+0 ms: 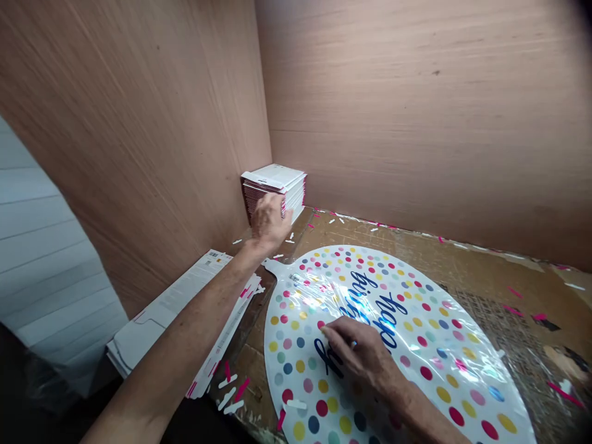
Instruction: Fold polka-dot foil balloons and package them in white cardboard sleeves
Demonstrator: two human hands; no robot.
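Note:
My left hand (271, 219) reaches to the far corner and lies against the front of a neat stack of white and pink folded card packets (282, 176). Its fingers curl at the stack's near edge, with the thumb on the right side; the fingertips are partly hidden. Below it to the right, a flat foil balloon (416, 308) with coloured dots and blue "happy birthday" lettering lies on the worktop, its neck pointing to the stack. My right hand (356, 351) rests over the lettering, fingers curled in and thumb against the index finger. Whatever is between them, if anything, is hidden.
Flat printed card packaging (180, 302) lies in a pile at the left, partly under my left forearm. Wooden panels (416, 111) enclose the back and left. Pink and white paper scraps (234, 391) are scattered over the brown, tape-patched worktop (252, 364).

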